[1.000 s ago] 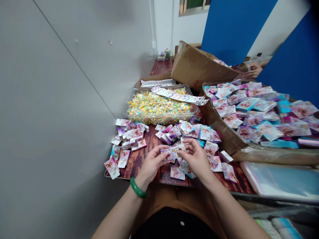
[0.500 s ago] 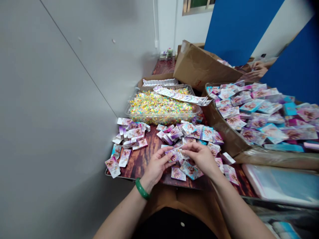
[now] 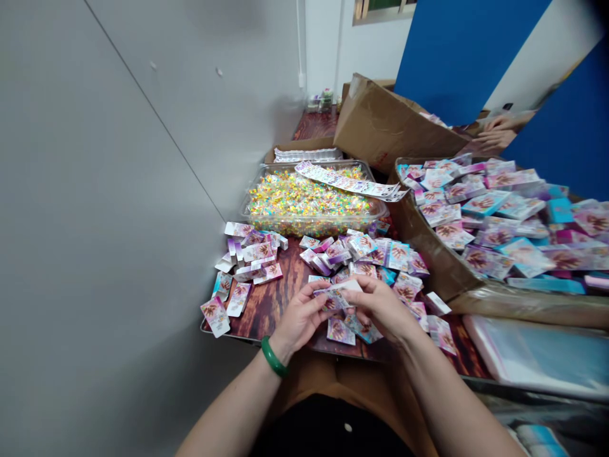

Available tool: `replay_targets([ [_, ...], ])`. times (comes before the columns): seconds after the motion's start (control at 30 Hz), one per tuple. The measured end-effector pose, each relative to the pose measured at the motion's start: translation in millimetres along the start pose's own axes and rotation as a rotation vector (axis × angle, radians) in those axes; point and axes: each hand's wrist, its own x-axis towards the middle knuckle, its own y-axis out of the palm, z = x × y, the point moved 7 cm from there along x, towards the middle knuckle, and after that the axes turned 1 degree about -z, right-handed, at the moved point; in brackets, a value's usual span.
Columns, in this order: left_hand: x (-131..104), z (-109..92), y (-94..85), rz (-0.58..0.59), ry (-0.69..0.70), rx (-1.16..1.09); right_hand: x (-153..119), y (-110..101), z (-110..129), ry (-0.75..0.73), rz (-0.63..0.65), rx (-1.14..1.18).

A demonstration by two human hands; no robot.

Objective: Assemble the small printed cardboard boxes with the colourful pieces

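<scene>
Purple-and-white, the small box (image 3: 337, 298) pinched by my left fingers (image 3: 314, 305) and right fingers (image 3: 365, 298) above the table (image 3: 294, 273) looks not yet closed, while loose boxes (image 3: 341, 331) lie near and a carton (image 3: 431, 254) brims with more.

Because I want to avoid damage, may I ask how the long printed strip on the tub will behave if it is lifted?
The strip is probably light and floppy, as it looks long, narrow and thin. It may slide off easily: it lies across the colourful pieces, with one end past the rim of the tub.
</scene>
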Motion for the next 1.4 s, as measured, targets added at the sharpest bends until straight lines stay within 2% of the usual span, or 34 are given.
replay_targets([
  [0.07, -2, -1, 1.9, 0.018, -0.017, 0.056, 0, -2, 3, -0.030, -0.043, -0.031],
  [0.2, -6, -1, 1.0, -0.030, -0.086, 0.222, 3, -3, 12, -0.136, -0.117, -0.149],
  [0.27, -6, 1, 1.1, -0.042, -0.119, 0.224, 3, -1, 15, -0.175, -0.128, -0.153],
  [0.37, -4, 0, 3.8, -0.023, -0.129, 0.138, 2, 5, 14, -0.160, -0.063, -0.071],
  [0.5, -1, -2, 7.6, 0.008, -0.098, 0.050, 1, 9, 7, -0.086, 0.042, 0.158],
  [0.63, 1, 1, 7.9, -0.013, -0.095, -0.002, 6, 8, -3, -0.051, 0.031, 0.170],
  [0.73, 2, 5, 4.8, -0.052, -0.116, -0.017, 9, 4, 2, -0.200, -0.061, -0.019],
  [0.87, 5, 5, 1.0, -0.079, -0.114, -0.077, -5, 5, 24, -0.617, -0.235, -0.445],
  [0.97, 6, 4, -0.1, -0.087, -0.084, -0.152, -17, 16, 28, -0.845, -0.227, -0.621],
  [1.03, 6, 5, 1.1, -0.074, -0.083, -0.177, -20, 19, 26, -0.868, -0.229, -0.643],
  [1.17, 5, 6, 4.6, -0.050, -0.082, -0.173, -10, 12, 19, -0.653, -0.273, -0.527],
  [1.23, 5, 6, 7.0, -0.040, -0.073, -0.166, -7, 10, 18, -0.595, -0.278, -0.467],
  [1.3, 4, 5, 8.5, -0.045, -0.057, -0.167, -8, 11, 23, -0.650, -0.291, -0.467],
  [1.4, 4, 3, 9.6, -0.059, -0.021, -0.193, -16, 17, 31, -0.808, -0.305, -0.545],
])
